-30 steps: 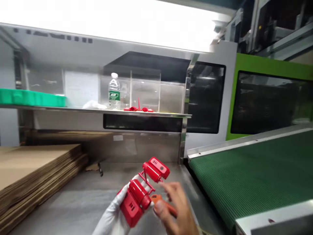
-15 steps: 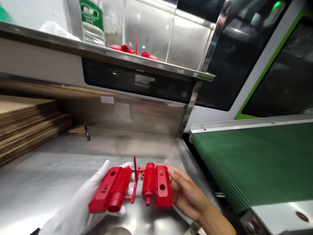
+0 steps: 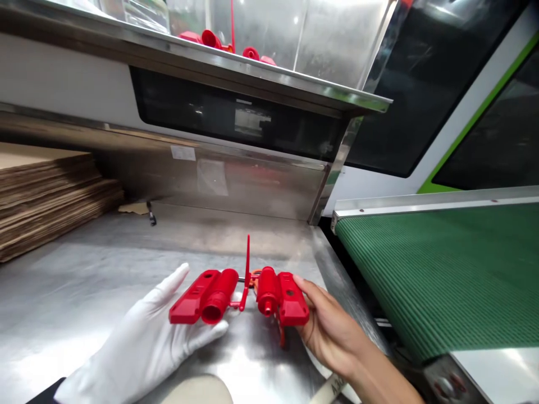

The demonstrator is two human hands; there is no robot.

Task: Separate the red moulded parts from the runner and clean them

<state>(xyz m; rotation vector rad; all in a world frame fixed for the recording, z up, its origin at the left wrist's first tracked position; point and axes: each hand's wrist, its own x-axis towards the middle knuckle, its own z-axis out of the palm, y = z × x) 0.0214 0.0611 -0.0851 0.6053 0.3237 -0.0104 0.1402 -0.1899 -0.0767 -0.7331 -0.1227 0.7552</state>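
Observation:
A red plastic moulding (image 3: 221, 297) spans the space between both hands, above the steel bench. On each side it has a flat block beside a cylinder, and a thin runner (image 3: 247, 275) with an upright spike sits in the middle. Something small and orange shows behind the runner. My left hand (image 3: 143, 331), in a white glove, cradles the left block and cylinder from beneath with its fingers partly spread. My bare right hand (image 3: 332, 331) grips the right block by its outer edge, thumb on top; its other fingers are partly hidden.
Stacked cardboard sheets (image 3: 54, 196) stand at the left of the steel bench (image 3: 105, 269). A shelf (image 3: 252, 70) above carries more red mouldings (image 3: 210, 39). To the right runs a green conveyor belt (image 3: 455, 264). A small black object (image 3: 152, 214) lies near the back wall.
The moulding has risen in view and tilted, so the cylinders' near ends face me more. More of my gloved left hand shows beneath it. The camera has dipped slightly.

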